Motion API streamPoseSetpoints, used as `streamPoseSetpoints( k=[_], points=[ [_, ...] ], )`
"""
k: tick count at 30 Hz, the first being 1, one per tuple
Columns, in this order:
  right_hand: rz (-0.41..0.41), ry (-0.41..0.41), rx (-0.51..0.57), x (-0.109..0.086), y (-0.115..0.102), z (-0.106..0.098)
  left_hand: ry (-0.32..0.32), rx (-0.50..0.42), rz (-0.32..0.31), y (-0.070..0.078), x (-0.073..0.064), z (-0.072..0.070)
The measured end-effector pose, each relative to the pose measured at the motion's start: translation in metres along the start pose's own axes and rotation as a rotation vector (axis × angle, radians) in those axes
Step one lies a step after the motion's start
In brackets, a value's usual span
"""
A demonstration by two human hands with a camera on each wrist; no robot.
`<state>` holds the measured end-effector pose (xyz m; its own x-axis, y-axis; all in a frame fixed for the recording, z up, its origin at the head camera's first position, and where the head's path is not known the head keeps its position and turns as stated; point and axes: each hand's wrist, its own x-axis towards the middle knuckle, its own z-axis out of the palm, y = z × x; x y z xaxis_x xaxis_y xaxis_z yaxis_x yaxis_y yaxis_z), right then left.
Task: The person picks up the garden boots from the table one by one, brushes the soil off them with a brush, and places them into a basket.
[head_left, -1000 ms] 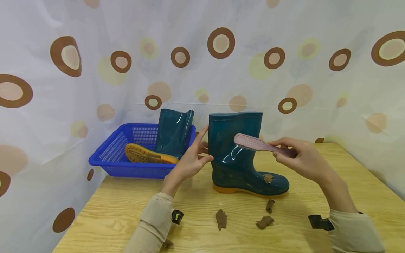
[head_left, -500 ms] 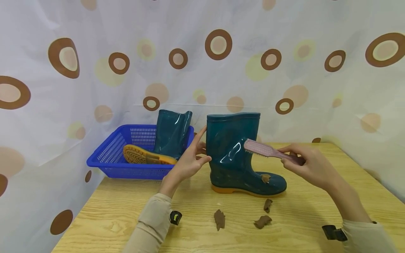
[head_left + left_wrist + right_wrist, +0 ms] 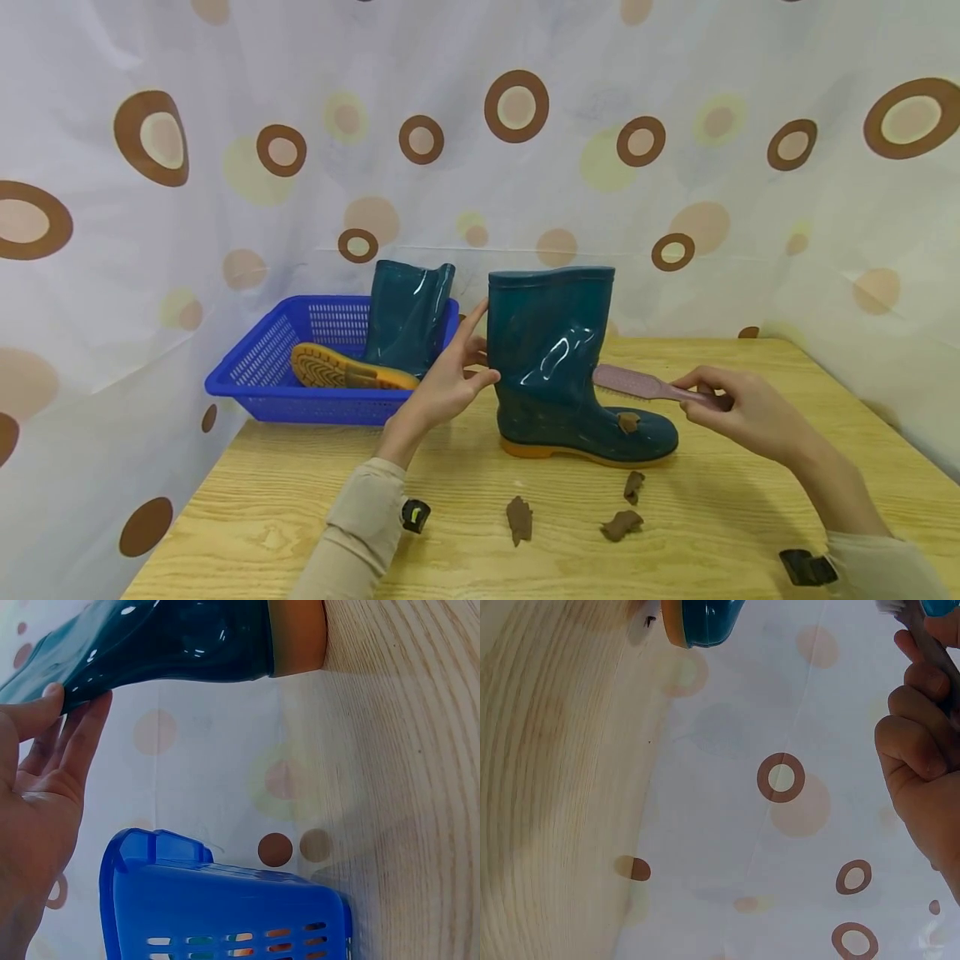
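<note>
A dark green rubber boot (image 3: 551, 342) with an orange sole stands upright on the wooden table, its toe pointing right. My left hand (image 3: 450, 379) touches the back of its shaft, thumb and fairly straight fingertips against the rubber; the left wrist view shows this hand (image 3: 45, 787) from the palm side. In my right hand (image 3: 757, 412) I grip the handle of a pink scrub brush (image 3: 630, 382), bristles down, its head overlapping the boot's front at the ankle. A brown scrap (image 3: 628, 422) sits on the instep. In the right wrist view the brush is partly out of frame.
A blue plastic basket (image 3: 315, 407) at the left holds a matching boot (image 3: 405, 321) lying with its patterned sole showing. Several brown scraps, such as this flat piece (image 3: 519, 521) and a curled one (image 3: 622, 525), lie in front. A dotted curtain (image 3: 570, 208) hangs behind the table.
The brush in my right hand has moved down and right, from the middle of the boot's shaft to its front near the ankle. My left hand has stayed at the back of the shaft.
</note>
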<state>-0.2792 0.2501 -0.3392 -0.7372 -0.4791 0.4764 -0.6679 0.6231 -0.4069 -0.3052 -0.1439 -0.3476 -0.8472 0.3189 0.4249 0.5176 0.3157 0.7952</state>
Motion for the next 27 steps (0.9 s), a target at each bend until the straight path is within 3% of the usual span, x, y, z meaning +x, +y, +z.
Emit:
streamPoseSetpoints(
  k=[5, 13, 27],
  points=[
    [0.047, -0.045, -0.024, -0.007, -0.001, 0.002, -0.002, -0.002, -0.003, -0.001, 0.000, 0.000],
    [0.046, -0.072, -0.029, -0.018, 0.006, 0.006, -0.017, -0.007, -0.013, -0.001, 0.001, 0.000],
    [0.102, -0.115, 0.015, -0.036, 0.020, -0.004, -0.020, 0.003, -0.021, 0.001, 0.001, 0.000]
  ],
)
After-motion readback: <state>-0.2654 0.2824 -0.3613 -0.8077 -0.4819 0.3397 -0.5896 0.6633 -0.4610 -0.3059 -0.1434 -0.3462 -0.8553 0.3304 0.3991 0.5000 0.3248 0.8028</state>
